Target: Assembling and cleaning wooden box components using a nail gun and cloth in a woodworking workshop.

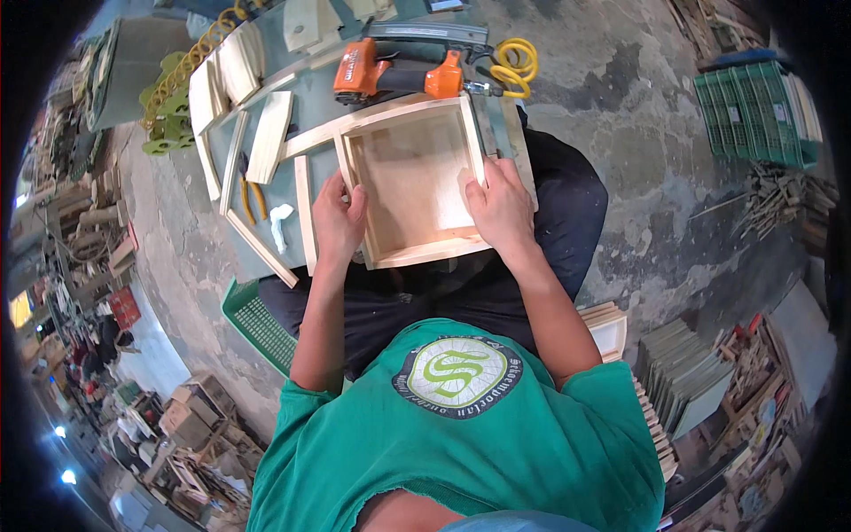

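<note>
A shallow wooden box with a pale flat panel inside lies at the near edge of the work table, just in front of my lap. My left hand grips its left side, thumb over the rim and fingers outside. On the opposite side my right hand grips the right wall, its thumb reaching inside. Beyond the far rim rests an orange and black nail gun, touched by neither hand. A loose wooden strip lies beside my left hand.
Left on the table are pliers with orange handles, a crumpled white scrap and several wooden pieces. A yellow coiled hose sits by the nail gun. A green basket stands below the table; green crates are far right.
</note>
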Available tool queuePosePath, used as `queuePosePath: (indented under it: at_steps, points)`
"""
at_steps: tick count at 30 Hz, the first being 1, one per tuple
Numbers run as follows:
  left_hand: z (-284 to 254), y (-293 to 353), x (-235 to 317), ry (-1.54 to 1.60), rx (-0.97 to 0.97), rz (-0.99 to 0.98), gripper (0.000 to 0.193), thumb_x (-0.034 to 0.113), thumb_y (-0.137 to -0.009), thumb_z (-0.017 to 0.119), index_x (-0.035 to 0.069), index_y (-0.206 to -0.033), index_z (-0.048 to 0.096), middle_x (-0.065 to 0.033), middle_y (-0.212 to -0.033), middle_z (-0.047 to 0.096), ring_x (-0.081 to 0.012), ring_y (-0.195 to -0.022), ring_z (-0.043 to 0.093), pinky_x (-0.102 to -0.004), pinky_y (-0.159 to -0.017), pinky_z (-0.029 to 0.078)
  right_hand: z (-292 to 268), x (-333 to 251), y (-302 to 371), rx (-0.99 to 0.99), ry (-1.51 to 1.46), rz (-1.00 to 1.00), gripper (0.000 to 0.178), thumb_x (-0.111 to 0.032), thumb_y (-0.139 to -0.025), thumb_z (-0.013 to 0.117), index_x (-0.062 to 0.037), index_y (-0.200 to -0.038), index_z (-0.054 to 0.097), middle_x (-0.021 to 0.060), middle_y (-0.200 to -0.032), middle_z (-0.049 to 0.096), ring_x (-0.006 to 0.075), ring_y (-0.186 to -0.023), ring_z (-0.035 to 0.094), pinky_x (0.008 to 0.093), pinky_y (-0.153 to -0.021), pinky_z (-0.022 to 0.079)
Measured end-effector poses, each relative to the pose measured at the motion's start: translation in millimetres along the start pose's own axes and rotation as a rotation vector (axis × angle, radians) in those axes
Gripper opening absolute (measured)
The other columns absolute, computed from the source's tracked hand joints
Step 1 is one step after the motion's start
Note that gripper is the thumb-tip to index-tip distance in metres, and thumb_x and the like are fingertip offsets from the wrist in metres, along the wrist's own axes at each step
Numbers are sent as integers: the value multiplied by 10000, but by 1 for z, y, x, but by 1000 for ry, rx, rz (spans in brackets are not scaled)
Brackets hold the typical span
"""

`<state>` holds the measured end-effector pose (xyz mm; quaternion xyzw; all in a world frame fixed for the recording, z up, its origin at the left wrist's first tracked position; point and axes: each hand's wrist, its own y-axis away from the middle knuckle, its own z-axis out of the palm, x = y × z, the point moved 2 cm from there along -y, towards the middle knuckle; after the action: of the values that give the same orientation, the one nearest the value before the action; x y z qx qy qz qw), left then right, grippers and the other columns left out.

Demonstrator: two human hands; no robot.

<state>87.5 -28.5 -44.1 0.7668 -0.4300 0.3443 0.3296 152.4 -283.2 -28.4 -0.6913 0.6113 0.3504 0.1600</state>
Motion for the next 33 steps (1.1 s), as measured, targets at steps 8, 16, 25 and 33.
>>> queuePosePath:
  at_steps: [8,16,25,33]
  points:
    - [13,-2,13,-105,71,29,225,90,-915,609,12,-1123,646,-129,-931,622,-198,-717,606,-316,-630,492,-13,10,-8,-13,-55,-30,419,-244,-910,616,-11,-1257,585,154,-1105,578,370,-987,622,461,-852,508]
    - [12,0,13,-51,51,10,257,117,-931,589,9,-1161,631,-120,-957,624,-188,-742,600,-318,-630,481,-14,11,-4,5,-91,-70,404,-209,-891,634,-7,-1238,592,139,-1062,570,338,-1012,597,438,-871,496]
    - [7,-2,18,-168,-38,53,336,77,-918,537,-14,-1236,599,-201,-1089,623,-361,-976,618,-399,-866,498,-8,13,-5,34,-119,-116,366,-126,-858,655,16,-1194,618,180,-1040,594,367,-940,608,437,-829,508]
    - [6,-7,17,-137,-28,57,351,125,-948,536,-78,-1232,577,-259,-1154,611,-400,-1016,610,-430,-878,495,-12,7,-9,-26,-86,-33,368,-118,-855,671,50,-1178,618,192,-1039,595,347,-908,603,409,-780,510]
